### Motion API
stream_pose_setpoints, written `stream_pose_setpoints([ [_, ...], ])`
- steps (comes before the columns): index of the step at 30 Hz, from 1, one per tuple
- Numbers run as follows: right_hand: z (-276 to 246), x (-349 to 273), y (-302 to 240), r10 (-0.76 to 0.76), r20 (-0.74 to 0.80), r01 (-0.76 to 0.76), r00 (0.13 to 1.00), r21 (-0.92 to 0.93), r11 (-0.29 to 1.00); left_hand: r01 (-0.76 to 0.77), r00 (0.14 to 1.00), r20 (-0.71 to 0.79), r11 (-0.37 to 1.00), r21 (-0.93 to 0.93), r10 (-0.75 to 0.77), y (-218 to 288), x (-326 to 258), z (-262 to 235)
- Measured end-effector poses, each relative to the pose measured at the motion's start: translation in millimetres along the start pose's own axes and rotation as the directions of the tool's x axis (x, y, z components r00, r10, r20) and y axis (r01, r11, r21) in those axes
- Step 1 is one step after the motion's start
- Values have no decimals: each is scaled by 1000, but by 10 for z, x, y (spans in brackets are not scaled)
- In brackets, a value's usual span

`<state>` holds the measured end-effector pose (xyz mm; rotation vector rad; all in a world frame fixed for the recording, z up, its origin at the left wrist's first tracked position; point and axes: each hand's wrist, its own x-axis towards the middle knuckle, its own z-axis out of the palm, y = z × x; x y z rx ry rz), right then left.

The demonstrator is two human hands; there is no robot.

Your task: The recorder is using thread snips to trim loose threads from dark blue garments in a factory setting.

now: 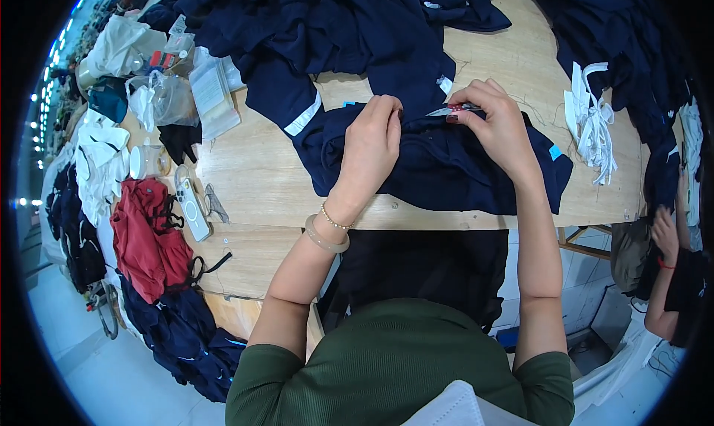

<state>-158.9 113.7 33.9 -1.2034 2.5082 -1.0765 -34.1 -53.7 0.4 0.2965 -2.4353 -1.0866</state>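
A navy garment point(446, 184) lies bunched on the wooden table in front of me, with small light-blue stickers on it. My left hand point(370, 149) is closed in a pinch on the garment's upper edge, thumb and fingers together. Just to the right, my right hand point(497, 127) grips small thread snips point(442, 112), whose pointed metal blades face left toward my left hand, over the garment's far edge. Part of the snips is hidden by my fingers, and whether the blades touch a thread is too small to tell.
More navy garments point(320, 24) are heaped at the far side. White fabric strips point(593, 121) lie on the right. To the left are a phone point(193, 209), a dark-red cloth item point(150, 236) and clear plastic bags point(171, 99). Another person's hand point(664, 236) shows at far right.
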Motion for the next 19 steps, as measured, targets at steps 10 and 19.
stream_pose_setpoints([
  [10,71,174,-116,-92,88,101,992,-102,990,-43,999,-2,999,17,43,26,7,-11],
  [19,95,247,-153,-150,137,172,979,-165,971,-51,999,-2,999,14,51,33,2,-5],
])
